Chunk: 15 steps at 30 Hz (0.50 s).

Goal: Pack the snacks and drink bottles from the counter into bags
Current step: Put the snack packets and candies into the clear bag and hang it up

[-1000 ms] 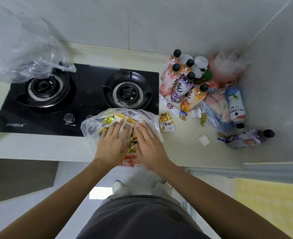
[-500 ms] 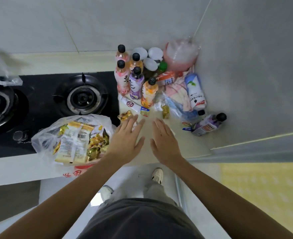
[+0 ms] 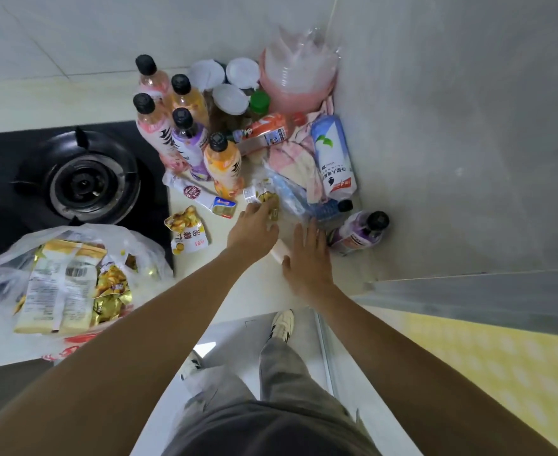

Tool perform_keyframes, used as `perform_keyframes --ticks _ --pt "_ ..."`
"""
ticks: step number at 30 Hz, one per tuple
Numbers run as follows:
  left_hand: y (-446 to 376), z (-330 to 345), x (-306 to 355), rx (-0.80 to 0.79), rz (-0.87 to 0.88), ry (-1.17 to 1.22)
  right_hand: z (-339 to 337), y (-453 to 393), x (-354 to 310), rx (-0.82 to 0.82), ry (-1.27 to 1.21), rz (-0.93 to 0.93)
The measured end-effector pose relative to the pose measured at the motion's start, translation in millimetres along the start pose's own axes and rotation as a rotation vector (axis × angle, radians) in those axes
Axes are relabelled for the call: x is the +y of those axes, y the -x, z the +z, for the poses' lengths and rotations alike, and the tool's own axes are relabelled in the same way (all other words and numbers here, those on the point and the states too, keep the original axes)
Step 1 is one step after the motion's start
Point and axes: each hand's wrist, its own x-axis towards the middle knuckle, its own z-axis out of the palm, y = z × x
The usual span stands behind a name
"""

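A clear plastic bag (image 3: 73, 278) full of yellow snack packs lies at the counter's left, partly on the stove. Several upright drink bottles (image 3: 185, 136) stand in the corner, and a purple bottle (image 3: 359, 232) lies on its side by the wall. My left hand (image 3: 254, 225) reaches over the counter with its fingertips on a small gold snack packet (image 3: 269, 200). My right hand (image 3: 307, 255) hovers flat and open beside it, over a small white packet (image 3: 279, 251), just left of the purple bottle. A yellow snack pack (image 3: 187, 230) lies loose left of my hands.
A black gas stove (image 3: 83, 182) fills the left of the counter. White-lidded jars (image 3: 231, 83), a pink bagged stack (image 3: 299, 74), a white-blue bottle (image 3: 333, 156) and crumpled wrappers crowd the corner. Walls close in behind and right. The counter edge runs under my forearms.
Both hands left the snack bag and moved right and forward toward the corner. My left hand now touches the small gold packet. The view has swung right.
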Motion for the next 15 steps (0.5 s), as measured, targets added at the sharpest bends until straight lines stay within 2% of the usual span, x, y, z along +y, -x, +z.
perform_keyframes --ticks 8,12,15 --pt "19 0 -29 0.083 0.091 -0.007 11 20 -5 0.006 0.003 -0.114" --pt "53 -4 -55 0.14 0.114 0.056 6 26 -4 0.086 -0.023 -0.178" --pt "84 -4 -77 0.171 0.075 0.075 5 33 0 0.138 -0.072 -0.138"
